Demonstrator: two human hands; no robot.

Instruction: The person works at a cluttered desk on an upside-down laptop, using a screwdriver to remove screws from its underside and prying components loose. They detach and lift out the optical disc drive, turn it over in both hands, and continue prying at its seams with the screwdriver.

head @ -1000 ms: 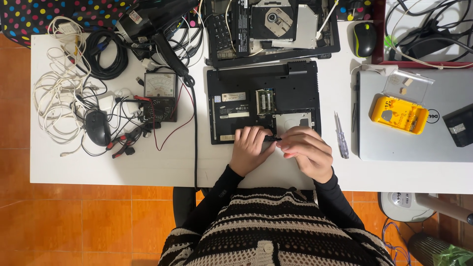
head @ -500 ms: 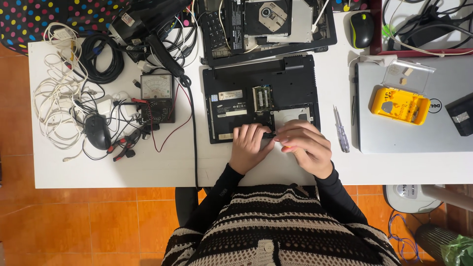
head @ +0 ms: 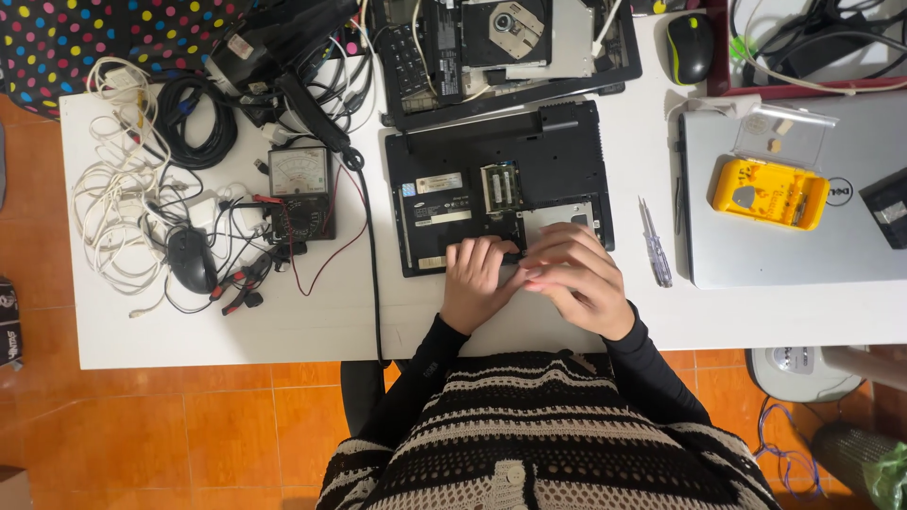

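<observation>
A black laptop [head: 557, 156] lies bottom up on the white table [head: 283, 331], with its memory slot [head: 501, 187] and a silver bay [head: 557, 215] uncovered. My left hand [head: 475, 283] rests flat on the laptop's near edge, fingers spread and pointing away from me. My right hand [head: 578, 279] sits right beside it over the near right corner, with its fingers curled toward the left hand and touching it. Whatever is under the right fingers is hidden.
A clear-handled screwdriver [head: 654, 244] lies right of the laptop, then a silver laptop [head: 803, 246] carrying a yellow case [head: 770, 194]. A dismantled laptop with an optical drive [head: 515, 33] lies behind. To the left are a multimeter [head: 300, 189], a black mouse [head: 192, 260] and tangled cables [head: 113, 198].
Both hands stayed at the laptop's near edge. The left fingers have flattened onto the case, and the small dark thing seen between the hands earlier no longer shows.
</observation>
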